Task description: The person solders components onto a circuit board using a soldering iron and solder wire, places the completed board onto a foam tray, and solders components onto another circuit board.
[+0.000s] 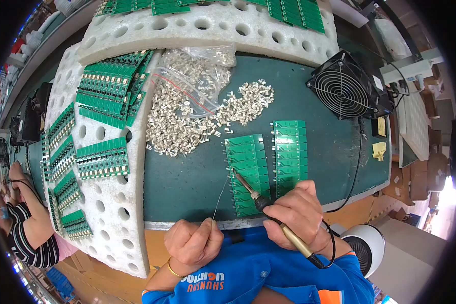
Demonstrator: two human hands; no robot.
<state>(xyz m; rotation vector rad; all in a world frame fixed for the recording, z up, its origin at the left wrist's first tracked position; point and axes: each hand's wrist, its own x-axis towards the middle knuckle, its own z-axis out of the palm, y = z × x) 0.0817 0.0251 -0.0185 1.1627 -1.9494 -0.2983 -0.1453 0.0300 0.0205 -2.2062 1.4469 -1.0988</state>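
Observation:
My right hand [299, 215] is wrapped round a soldering iron [289, 235], whose tip rests at the upper left part of a green circuit board panel [248, 167]. Between the fingertips of my left hand [195, 242] is a thin solder wire [219, 200], which runs up toward the iron's tip. A second green panel [290, 152] lies just to the right of the first. Small white connectors [175, 126] are heaped beyond the panels, partly under and inside a clear plastic bag [197, 76].
White foam boards [100, 190] with holes hold populated green boards [104, 159] at the left and more across the back. A black fan [342, 86] stands at the back right, its cable running down the green table [187, 177]. Another person's arm [33, 202] shows far left.

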